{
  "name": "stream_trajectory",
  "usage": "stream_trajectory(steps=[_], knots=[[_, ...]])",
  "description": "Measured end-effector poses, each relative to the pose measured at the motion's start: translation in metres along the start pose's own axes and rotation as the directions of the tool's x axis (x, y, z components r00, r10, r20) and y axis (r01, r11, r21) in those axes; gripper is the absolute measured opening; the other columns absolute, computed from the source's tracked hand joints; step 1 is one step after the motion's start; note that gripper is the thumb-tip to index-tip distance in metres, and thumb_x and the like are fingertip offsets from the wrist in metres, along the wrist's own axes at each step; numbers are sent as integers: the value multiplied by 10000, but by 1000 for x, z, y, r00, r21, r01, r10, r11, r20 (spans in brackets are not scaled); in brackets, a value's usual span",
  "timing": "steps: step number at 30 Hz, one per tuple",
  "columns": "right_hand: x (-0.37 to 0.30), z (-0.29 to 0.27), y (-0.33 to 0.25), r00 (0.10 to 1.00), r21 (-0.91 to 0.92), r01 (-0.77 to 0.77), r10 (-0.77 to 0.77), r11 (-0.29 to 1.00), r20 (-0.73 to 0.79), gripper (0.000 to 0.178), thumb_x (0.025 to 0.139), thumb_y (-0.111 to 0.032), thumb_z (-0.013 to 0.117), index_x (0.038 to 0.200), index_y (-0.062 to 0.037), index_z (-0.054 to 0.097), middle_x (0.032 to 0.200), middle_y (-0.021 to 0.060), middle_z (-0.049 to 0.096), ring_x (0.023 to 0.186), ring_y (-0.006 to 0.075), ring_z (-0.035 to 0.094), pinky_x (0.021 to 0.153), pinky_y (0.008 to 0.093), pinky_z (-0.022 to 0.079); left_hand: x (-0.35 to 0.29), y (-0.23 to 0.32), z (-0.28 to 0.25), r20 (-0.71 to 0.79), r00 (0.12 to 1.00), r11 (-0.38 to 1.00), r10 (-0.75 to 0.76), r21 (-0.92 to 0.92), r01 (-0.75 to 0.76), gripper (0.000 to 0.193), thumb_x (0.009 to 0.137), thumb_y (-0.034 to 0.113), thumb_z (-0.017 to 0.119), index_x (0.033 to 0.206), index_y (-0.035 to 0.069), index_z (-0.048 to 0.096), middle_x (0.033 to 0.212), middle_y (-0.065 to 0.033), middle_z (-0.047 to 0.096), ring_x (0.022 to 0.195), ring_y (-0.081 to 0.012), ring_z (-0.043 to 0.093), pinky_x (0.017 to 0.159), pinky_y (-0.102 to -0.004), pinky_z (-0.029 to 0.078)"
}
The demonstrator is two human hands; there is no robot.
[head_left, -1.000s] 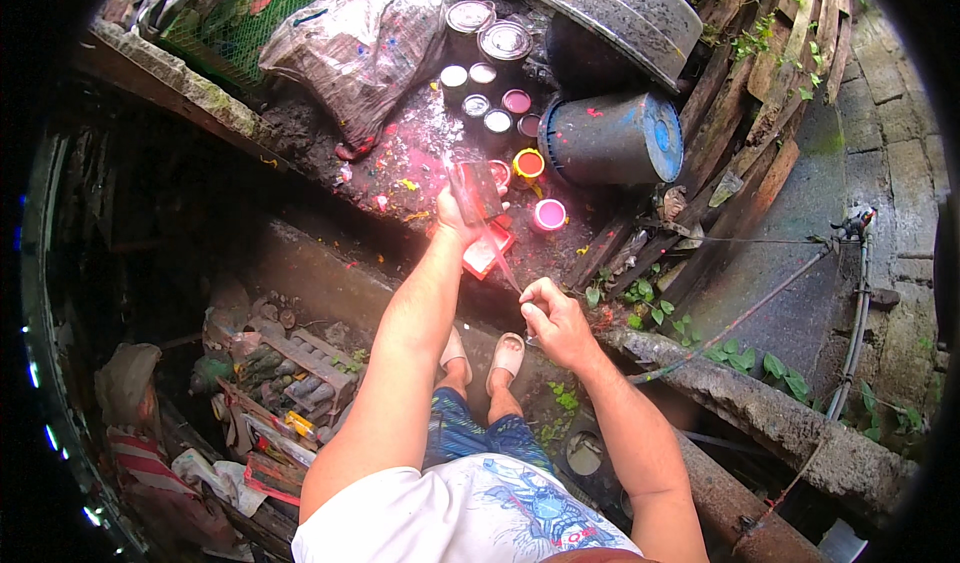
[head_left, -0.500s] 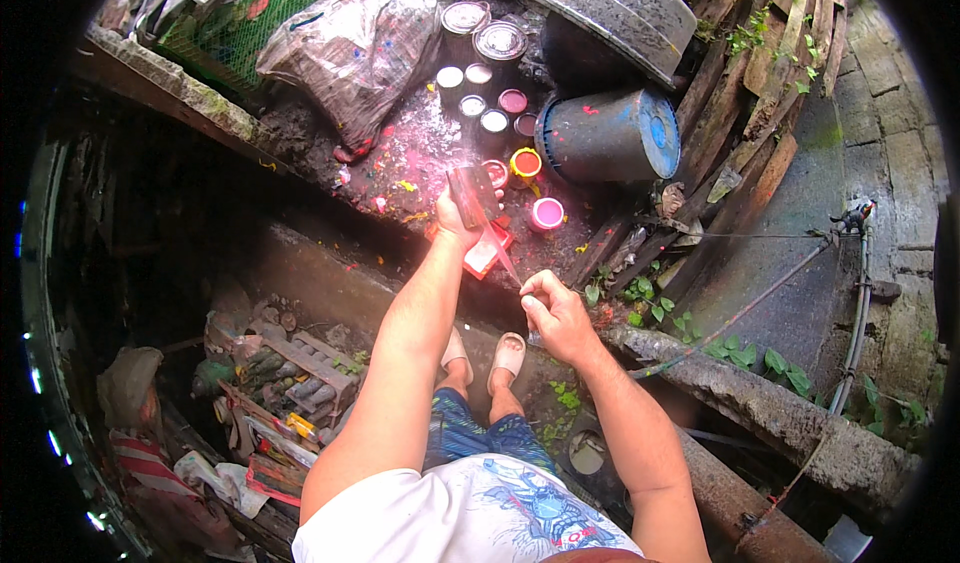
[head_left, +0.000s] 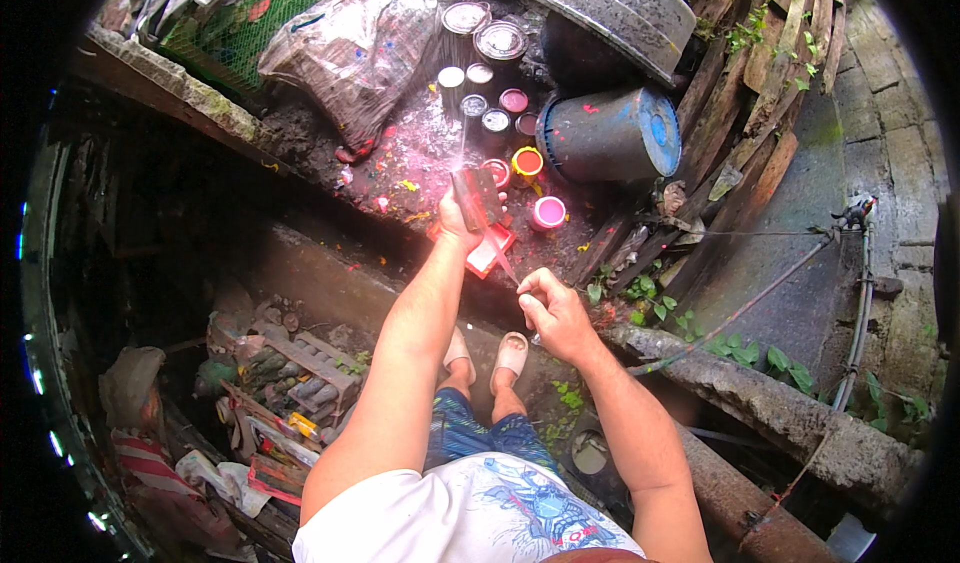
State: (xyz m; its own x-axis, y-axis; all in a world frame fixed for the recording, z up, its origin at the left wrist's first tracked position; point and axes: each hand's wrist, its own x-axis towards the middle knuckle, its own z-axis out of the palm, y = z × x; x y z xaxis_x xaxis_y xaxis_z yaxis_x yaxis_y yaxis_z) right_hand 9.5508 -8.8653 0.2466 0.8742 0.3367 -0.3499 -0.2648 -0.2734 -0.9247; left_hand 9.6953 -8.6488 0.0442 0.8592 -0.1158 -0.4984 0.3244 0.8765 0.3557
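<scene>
My left hand [head_left: 458, 221] is closed around a dark reddish-brown flat rectangular board [head_left: 477, 198], held up over the paint-spattered ground. From its lower edge a thin pinkish strip [head_left: 502, 255] slants down to my right hand [head_left: 556, 315]. There the thumb and fingers pinch its lower end; whether the strip is a tool or a piece of tape, I cannot tell. Below the board lies a red-rimmed item with a pale middle [head_left: 490, 253], partly covered by the strip. Beyond the board sit open cans of orange paint [head_left: 527, 161], red paint [head_left: 496, 171] and pink paint [head_left: 549, 213].
Several more paint cans [head_left: 498, 41] stand farther back. A dark bucket [head_left: 608, 135] lies on its side under a tilted grey basin [head_left: 615, 13]. A stuffed sack [head_left: 350, 48] rests at the left; wooden planks [head_left: 765, 73] lie at the right. Scrap [head_left: 300, 373] fills the lower left.
Both hands keep almost the same pose. The board has shifted very slightly in the view, and my right hand a touch to the left.
</scene>
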Motion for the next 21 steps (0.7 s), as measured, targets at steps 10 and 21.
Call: stream_trajectory(steps=[10,21], knots=[[3,-3,1,1000,40,-14,15,999,-26,99,1065,-73,648,1160,-53,627,765,12,654,678,105,631,629,319,521,-12,6,5,54,997,998,-57,8,57,590,1045,586,633,1374,102,711,1141,-158,807,970,-406,799,861,-567,660],[4,-22,-9,988,104,-147,150,984,-19,85,1075,-97,648,1144,-49,634,789,0,659,682,86,630,633,296,509,-7,5,14,336,735,-47,588,922,-384,1456,639,57,973,1799,91,94,1609,-247,417,1519,-425,454,1322,-491,365]])
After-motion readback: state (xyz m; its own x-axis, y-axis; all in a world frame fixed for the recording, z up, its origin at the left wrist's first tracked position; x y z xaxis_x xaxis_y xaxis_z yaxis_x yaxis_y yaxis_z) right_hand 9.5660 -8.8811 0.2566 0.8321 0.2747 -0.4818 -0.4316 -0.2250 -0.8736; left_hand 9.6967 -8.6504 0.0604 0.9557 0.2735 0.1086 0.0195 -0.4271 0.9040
